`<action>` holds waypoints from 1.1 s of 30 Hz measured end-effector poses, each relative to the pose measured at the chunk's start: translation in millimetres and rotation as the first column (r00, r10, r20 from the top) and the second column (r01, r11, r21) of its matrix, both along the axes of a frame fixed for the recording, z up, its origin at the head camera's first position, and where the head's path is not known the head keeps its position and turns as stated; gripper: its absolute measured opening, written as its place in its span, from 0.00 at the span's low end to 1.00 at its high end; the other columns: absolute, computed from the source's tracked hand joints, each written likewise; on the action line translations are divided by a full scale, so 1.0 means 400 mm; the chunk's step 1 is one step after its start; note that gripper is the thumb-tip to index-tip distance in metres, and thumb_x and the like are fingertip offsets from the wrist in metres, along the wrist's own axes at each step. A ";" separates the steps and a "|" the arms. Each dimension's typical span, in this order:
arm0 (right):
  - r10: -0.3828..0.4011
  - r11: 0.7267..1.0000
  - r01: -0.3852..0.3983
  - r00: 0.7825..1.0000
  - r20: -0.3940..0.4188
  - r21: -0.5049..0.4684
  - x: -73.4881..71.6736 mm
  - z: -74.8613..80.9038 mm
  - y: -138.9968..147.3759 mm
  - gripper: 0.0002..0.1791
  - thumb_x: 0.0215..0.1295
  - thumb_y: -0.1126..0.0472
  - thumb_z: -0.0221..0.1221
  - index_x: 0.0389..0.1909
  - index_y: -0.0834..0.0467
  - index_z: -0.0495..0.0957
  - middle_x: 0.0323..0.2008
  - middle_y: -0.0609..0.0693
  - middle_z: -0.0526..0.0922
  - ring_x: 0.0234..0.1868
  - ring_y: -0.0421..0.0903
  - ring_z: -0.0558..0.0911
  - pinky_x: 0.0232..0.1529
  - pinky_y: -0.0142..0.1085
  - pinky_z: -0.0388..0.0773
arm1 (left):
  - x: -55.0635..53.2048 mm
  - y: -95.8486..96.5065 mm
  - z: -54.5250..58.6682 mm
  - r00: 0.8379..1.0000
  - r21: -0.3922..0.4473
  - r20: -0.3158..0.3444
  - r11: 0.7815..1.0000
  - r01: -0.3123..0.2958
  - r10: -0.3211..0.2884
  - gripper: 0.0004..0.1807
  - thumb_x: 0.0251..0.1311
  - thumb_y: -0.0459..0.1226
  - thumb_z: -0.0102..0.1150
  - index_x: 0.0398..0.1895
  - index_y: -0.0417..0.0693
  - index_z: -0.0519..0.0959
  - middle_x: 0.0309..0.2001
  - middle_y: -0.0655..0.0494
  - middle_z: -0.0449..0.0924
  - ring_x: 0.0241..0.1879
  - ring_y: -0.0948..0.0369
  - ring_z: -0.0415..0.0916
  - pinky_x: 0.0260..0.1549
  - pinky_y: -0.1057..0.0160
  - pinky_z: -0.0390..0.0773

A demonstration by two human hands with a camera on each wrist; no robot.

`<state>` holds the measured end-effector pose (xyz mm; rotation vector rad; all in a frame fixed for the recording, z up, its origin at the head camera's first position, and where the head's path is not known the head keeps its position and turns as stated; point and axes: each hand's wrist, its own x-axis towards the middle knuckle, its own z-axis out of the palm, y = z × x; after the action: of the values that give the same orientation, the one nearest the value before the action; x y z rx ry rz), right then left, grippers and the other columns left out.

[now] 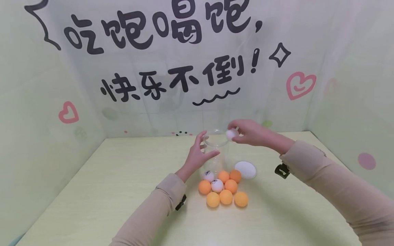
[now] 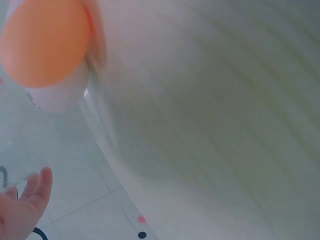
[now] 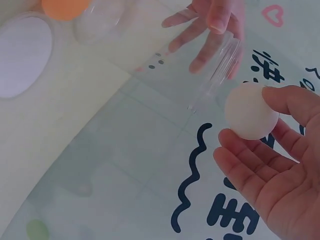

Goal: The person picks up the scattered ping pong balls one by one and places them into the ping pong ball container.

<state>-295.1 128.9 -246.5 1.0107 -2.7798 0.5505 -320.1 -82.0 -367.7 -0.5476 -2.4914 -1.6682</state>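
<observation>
A tall clear plastic jar (image 1: pixel 220 159) stands upright on the table, its mouth facing up. My left hand (image 1: pixel 197 155) holds it from the left near the top, thumb in front and fingers round the far side. Beside the rim, on the right, my right hand (image 1: pixel 253 133) pinches a white ping-pong ball (image 3: pixel 250 111) between thumb and fingertips. That ball is outside the jar. In front of the jar's base lie several orange ping-pong balls (image 1: pixel 226 197) and two white printed ones (image 1: pixel 217 185). The left wrist view shows only part of the left hand (image 2: pixel 25 205).
A round white lid (image 1: pixel 245 170) lies flat on the table, to the right of the balls. The pale wooden table (image 1: pixel 123 191) runs back to a printed white curtain (image 1: pixel 172 116), with more curtain on both sides.
</observation>
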 end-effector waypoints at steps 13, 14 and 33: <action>0.004 0.992 -0.007 1.000 0.018 0.124 -0.014 0.006 -0.089 0.17 0.55 0.65 0.61 0.46 0.64 0.75 0.41 0.55 0.80 0.35 0.49 0.77 0.39 0.40 0.76 | 0.020 -0.016 0.001 1.000 0.013 0.014 1.000 0.020 -0.020 0.46 0.48 0.47 0.67 0.69 0.60 0.50 0.66 0.50 0.60 0.59 0.45 0.65 0.49 0.51 0.73; 0.002 0.991 -0.005 1.000 0.017 0.137 -0.014 0.003 -0.093 0.17 0.55 0.64 0.61 0.46 0.64 0.75 0.41 0.55 0.80 0.34 0.49 0.77 0.38 0.40 0.76 | 0.022 -0.017 0.001 1.000 0.014 0.014 1.000 0.022 -0.022 0.46 0.49 0.47 0.66 0.69 0.60 0.51 0.66 0.50 0.60 0.59 0.45 0.64 0.49 0.51 0.73; 0.026 0.979 -0.045 0.995 0.101 0.198 -0.012 -0.018 -0.135 0.14 0.60 0.66 0.54 0.47 0.65 0.75 0.39 0.56 0.81 0.40 0.50 0.79 0.42 0.40 0.77 | 0.023 -0.019 -0.001 1.000 0.002 0.012 1.000 0.010 -0.010 0.46 0.48 0.47 0.67 0.68 0.61 0.51 0.66 0.50 0.60 0.59 0.46 0.64 0.50 0.49 0.72</action>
<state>-299.9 74.9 -253.8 1.1021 -2.9569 0.3369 -310.9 -89.4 -368.2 -0.5526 -2.4991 -1.6816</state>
